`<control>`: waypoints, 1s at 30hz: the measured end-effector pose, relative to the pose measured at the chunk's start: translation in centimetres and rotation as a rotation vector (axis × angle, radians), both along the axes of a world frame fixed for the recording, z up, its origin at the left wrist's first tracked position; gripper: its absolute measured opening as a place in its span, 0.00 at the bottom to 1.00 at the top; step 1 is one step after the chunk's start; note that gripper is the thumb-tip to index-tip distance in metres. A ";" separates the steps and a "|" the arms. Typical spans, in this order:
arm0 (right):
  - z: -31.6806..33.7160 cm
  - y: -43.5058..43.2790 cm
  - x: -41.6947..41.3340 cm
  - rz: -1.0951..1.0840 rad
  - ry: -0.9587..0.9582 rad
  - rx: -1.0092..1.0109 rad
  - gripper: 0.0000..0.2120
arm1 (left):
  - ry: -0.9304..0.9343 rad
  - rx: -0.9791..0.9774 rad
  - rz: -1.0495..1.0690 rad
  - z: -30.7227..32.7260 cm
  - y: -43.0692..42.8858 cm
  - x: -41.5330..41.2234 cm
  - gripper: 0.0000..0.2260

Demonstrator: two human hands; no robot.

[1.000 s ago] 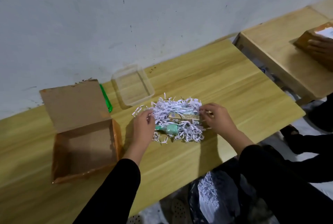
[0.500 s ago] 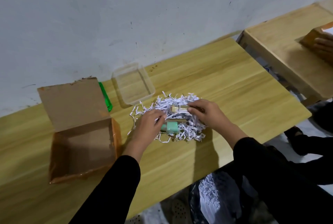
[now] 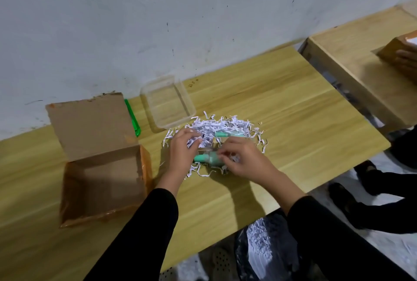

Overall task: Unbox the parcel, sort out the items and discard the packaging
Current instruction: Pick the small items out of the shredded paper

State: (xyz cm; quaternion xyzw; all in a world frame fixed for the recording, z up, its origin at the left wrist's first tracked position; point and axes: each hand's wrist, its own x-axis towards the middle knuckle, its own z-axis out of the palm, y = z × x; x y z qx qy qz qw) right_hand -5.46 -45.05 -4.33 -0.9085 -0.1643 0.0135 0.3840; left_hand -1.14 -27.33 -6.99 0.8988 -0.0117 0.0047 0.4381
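A pile of white shredded paper (image 3: 228,126) lies on the wooden table (image 3: 293,122). In it are a mint-green item (image 3: 206,158), a second mint-green piece (image 3: 222,134) and a small tan carton (image 3: 217,141). My left hand (image 3: 181,154) rests on the pile's left side with its fingers curled on some shreds. My right hand (image 3: 244,160) is at the pile's front, its fingertips pinched on the right end of the near mint-green item. The emptied cardboard box (image 3: 101,190) stands open at the left, lid flap up.
A clear plastic container (image 3: 167,102) sits behind the pile, and a green tool (image 3: 133,120) lies by the box lid. A black bag holding shredded paper (image 3: 264,242) hangs below the table's front edge. Another person's hand (image 3: 407,60) holds a box on a second table (image 3: 352,59) at the right.
My right hand has moved from the tan carton at the back of the pile down to the near mint-green item. My left hand has shifted slightly and gathered shreds.
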 end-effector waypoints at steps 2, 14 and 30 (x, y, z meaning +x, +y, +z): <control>-0.9 1.4 -0.1 0.068 0.025 -0.086 0.11 | 0.010 0.009 0.024 0.1 0.2 0.0 0.09; -1.8 1.8 0.0 0.056 0.019 -0.236 0.22 | 0.217 -0.142 0.001 0.8 1.4 -0.2 0.12; 4.1 2.3 7.3 -0.428 -0.045 0.407 0.19 | 0.034 0.349 -0.127 -2.8 0.4 -2.5 0.19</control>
